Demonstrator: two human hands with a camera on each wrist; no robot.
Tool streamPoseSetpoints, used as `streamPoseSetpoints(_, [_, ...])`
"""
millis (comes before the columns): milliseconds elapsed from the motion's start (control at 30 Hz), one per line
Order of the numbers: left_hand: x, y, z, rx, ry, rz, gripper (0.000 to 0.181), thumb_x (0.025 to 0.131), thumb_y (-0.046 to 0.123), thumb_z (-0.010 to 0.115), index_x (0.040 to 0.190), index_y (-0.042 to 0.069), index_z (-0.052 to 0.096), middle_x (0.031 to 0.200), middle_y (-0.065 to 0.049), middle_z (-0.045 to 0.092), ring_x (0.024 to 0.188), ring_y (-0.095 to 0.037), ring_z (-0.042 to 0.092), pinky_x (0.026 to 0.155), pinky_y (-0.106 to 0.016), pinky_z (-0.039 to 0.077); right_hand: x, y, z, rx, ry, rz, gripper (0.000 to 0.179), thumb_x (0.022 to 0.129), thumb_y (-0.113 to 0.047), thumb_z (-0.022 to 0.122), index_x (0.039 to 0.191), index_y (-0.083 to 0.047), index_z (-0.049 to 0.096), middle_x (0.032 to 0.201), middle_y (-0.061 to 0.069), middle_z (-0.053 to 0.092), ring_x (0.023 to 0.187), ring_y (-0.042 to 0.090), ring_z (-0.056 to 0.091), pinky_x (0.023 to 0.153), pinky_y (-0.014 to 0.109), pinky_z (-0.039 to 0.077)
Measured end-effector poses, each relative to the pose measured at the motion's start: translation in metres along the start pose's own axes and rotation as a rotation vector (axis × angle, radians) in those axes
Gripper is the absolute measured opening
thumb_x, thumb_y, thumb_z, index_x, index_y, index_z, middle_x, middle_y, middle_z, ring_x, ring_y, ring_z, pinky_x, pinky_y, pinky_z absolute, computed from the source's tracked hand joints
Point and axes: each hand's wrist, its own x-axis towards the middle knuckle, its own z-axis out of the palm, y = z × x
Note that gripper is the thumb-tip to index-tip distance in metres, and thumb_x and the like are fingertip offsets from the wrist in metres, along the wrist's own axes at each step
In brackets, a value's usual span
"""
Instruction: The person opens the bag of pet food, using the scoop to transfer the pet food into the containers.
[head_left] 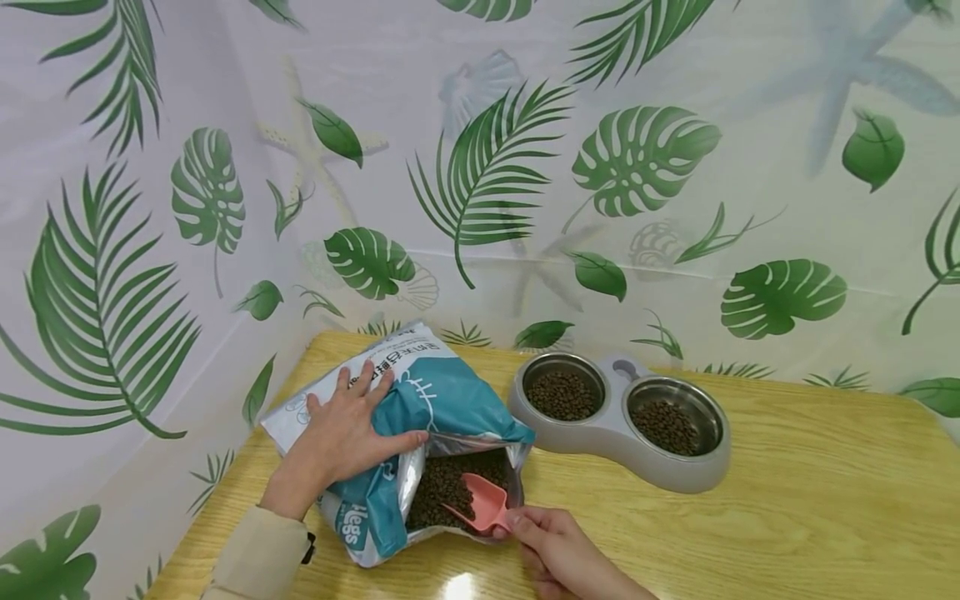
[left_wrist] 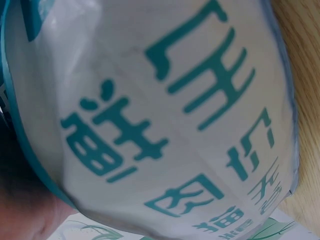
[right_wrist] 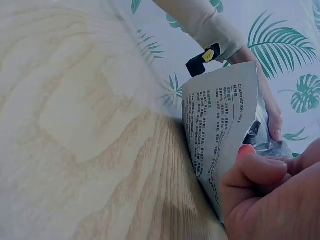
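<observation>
A teal and white bag [head_left: 450, 392] of brown kibble [head_left: 438, 492] lies on its side, its mouth facing the near right. My left hand [head_left: 348, 429] rests spread on top of the bag, thumb by the rim of the opening. With my right hand [head_left: 555, 546] I grip the handle of a pink scoop [head_left: 487, 502]. The scoop's bowl is inside the bag's mouth, against the kibble, with some pieces in it. In the right wrist view my right hand [right_wrist: 275, 195] is at the bag's edge, and only a bit of the scoop [right_wrist: 245, 151] shows.
A grey double pet bowl [head_left: 622, 433] stands right of the bag on the wooden table [head_left: 825, 475]. Both steel bowls hold kibble. Behind the table hangs a leaf-patterned cloth [head_left: 525, 275]. A black device [right_wrist: 202, 62] is on the left wrist.
</observation>
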Motion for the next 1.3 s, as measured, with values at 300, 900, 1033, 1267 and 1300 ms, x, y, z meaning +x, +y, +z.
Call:
streamPoseSetpoints(300, [0.0, 0.0, -0.001, -0.005, 0.001, -0.002, 0.108, 0.082, 0.084, 0.055, 0.163, 0.015, 0.032, 0.169, -0.02, 0.024, 0.155, -0.053, 0.017, 0.104, -0.088, 0.022, -0.011, -0.005, -0.012, 0.097, -0.051, 0.012, 0.029, 0.112, -0.024, 0.041, 0.107, -0.007, 0.064, 0.058, -0.008, 0.036, 0.044, 0.004, 0.024, 0.044, 0.02, 0.024])
streamPoseSetpoints(900, [0.0, -0.001, 0.0, -0.004, 0.009, 0.001, 0.109, 0.082, 0.084, 0.054, 0.162, 0.014, 0.032, 0.169, -0.021, 0.025, 0.154, -0.054, 0.018, 0.103, -0.088, 0.023, -0.017, -0.003, -0.024, 0.247, -0.226, -0.044, 0.026, 0.11, -0.033, 0.047, 0.111, -0.014, 0.065, 0.065, -0.009, 0.043, 0.049, 0.004, 0.029, 0.05, 0.02, 0.028])
streamPoseSetpoints(1033, [0.0, -0.002, 0.001, -0.005, 0.011, -0.002, 0.108, 0.082, 0.084, 0.055, 0.162, 0.015, 0.032, 0.169, -0.021, 0.025, 0.154, -0.054, 0.018, 0.103, -0.088, 0.023, -0.019, -0.001, -0.024, 0.312, -0.329, -0.085, 0.029, 0.111, -0.036, 0.044, 0.115, -0.016, 0.065, 0.068, -0.01, 0.046, 0.052, 0.006, 0.026, 0.052, 0.02, 0.027])
streamPoseSetpoints(1267, [0.001, -0.002, 0.001, 0.0, 0.016, 0.006, 0.107, 0.083, 0.084, 0.054, 0.162, 0.015, 0.033, 0.168, -0.022, 0.027, 0.153, -0.055, 0.019, 0.102, -0.088, 0.023, -0.018, 0.0, -0.024, 0.311, -0.388, -0.124, 0.032, 0.112, -0.035, 0.04, 0.118, -0.018, 0.066, 0.07, -0.01, 0.047, 0.052, 0.007, 0.023, 0.053, 0.021, 0.024])
streamPoseSetpoints(1300, [0.002, -0.002, 0.001, 0.0, 0.018, 0.007, 0.107, 0.083, 0.083, 0.054, 0.162, 0.015, 0.033, 0.168, -0.022, 0.027, 0.153, -0.055, 0.02, 0.102, -0.088, 0.023, -0.018, -0.001, -0.024, 0.302, -0.379, -0.127, 0.033, 0.112, -0.035, 0.04, 0.118, -0.017, 0.067, 0.07, -0.01, 0.047, 0.052, 0.007, 0.023, 0.052, 0.021, 0.025])
